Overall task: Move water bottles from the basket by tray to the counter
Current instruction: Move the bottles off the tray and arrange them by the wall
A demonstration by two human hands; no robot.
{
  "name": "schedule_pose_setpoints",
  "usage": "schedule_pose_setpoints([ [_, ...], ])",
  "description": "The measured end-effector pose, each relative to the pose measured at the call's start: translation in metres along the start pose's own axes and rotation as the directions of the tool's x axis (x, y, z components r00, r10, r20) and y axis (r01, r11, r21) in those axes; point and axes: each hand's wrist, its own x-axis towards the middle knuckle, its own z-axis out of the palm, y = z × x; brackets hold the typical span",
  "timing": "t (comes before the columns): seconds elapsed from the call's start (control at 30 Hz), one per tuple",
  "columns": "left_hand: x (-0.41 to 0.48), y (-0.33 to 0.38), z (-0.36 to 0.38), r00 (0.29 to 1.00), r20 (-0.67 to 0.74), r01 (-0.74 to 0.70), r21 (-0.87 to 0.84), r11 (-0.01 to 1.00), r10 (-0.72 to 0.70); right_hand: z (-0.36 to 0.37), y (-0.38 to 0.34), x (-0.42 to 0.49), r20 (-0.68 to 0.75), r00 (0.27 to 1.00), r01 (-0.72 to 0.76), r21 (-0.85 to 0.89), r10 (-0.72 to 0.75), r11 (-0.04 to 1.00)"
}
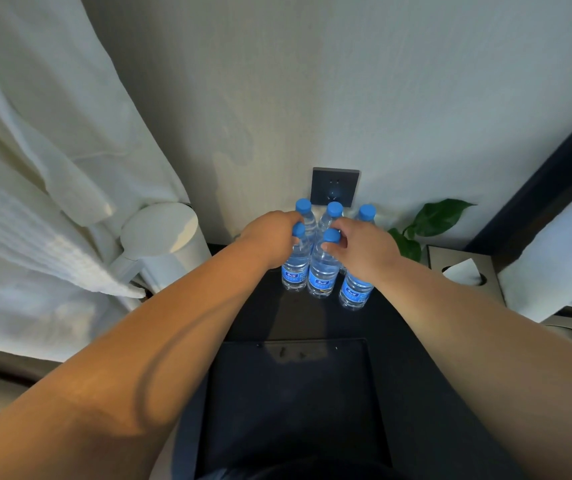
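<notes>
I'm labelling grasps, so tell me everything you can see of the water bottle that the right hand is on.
The middle bottle is clear plastic with a blue cap and a blue label low on its body, and looks full of water. It stands upright on the dark counter, close beside the left bottle that the left hand grips. The right hand pinches its neck just under the cap.
</notes>
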Motion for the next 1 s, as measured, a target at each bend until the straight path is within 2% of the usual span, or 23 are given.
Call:
schedule_pose_setpoints([
  [0.63, -0.006, 0.006, 0.000, 0.999, 0.004, 0.042, -0.023, 0.999, -0.042, -0.004, -0.006, -0.003, 0.007, 1.000, -0.014, 0.004, 0.014, 1.000],
  [0.7, -0.009, 0.009, -0.002, 0.999, -0.012, 0.036, 0.063, 0.997, -0.035, -0.006, -0.007, -0.003, 0.027, 0.999, -0.028, 0.031, 0.027, 0.999],
  [0.8, -0.014, 0.017, -0.005, 0.997, -0.074, -0.012, 0.294, 0.956, 0.036, -0.013, -0.005, -0.006, -0.022, 0.998, -0.060, 0.076, 0.061, 0.995],
  [0.9, -0.018, 0.030, -0.008, 0.990, -0.104, -0.053, 0.321, 0.946, 0.091, -0.019, -0.002, -0.015, -0.069, 0.996, -0.046, 0.032, 0.048, 0.998],
  [1.0, -0.018, 0.042, -0.010, 0.993, -0.071, -0.074, 0.289, 0.955, 0.098, -0.026, 0.002, -0.026, -0.064, 0.996, -0.068, -0.084, 0.063, 0.994],
])
